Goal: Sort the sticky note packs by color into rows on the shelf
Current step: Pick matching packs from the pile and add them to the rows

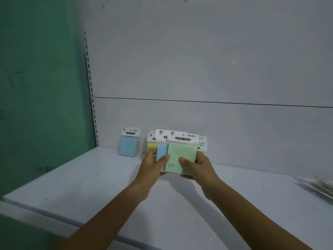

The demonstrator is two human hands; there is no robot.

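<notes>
I hold a fanned stack of sticky note packs above the white shelf (90, 186). A green pack (182, 154) is in front, pinched by my right hand (196, 168), thumb on its face. Behind it a blue pack (161, 150) sits under the thumb of my left hand (153, 165). A yellow pack (151, 147) peeks out at the back left, and more pack headers (202, 141) show behind on the right. A lone blue pack (128, 144) leans upright against the shelf's back panel, left of my hands.
A slotted shelf upright (90, 87) runs up at the left, beside a green wall (36, 87). At the far right edge of the shelf lies a blurred flat packet (319, 188). The shelf's front edge is near the bottom left.
</notes>
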